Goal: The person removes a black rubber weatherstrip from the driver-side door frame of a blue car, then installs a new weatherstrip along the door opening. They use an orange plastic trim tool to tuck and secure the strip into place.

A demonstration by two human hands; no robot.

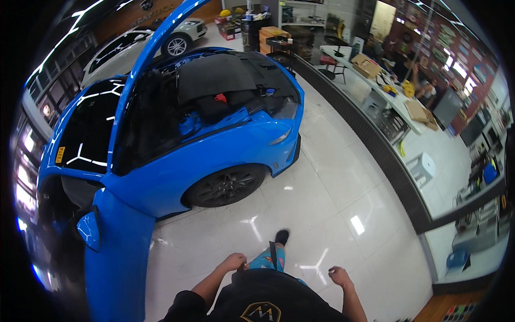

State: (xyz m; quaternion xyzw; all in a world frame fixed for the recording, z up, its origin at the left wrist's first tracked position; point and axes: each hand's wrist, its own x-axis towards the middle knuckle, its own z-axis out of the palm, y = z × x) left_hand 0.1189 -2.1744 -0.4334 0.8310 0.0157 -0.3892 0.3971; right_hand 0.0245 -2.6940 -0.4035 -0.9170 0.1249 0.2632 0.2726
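My left hand (234, 262) hangs at waist height beside my patterned blue shorts (263, 261). Its fingers are curled in, and anything inside them is hidden. Off to the other side, my right hand (339, 276) is held out over the tiles with its fingers closed; a small pale spot shows at the fingertips, too small to name. Ahead and left stands a blue car (214, 145) with its hood (155, 40) raised and the engine bay (214, 86) exposed. The car's open front door (119, 252), with its side mirror (89, 231), is nearest to my left hand.
Glossy white floor tiles (332, 182) lie between the car and a low dark-framed partition (370, 129) on the right. Beyond it are a long work table (397, 102), a white stool (421, 169) and seated people. A white car (129, 48) is parked behind.
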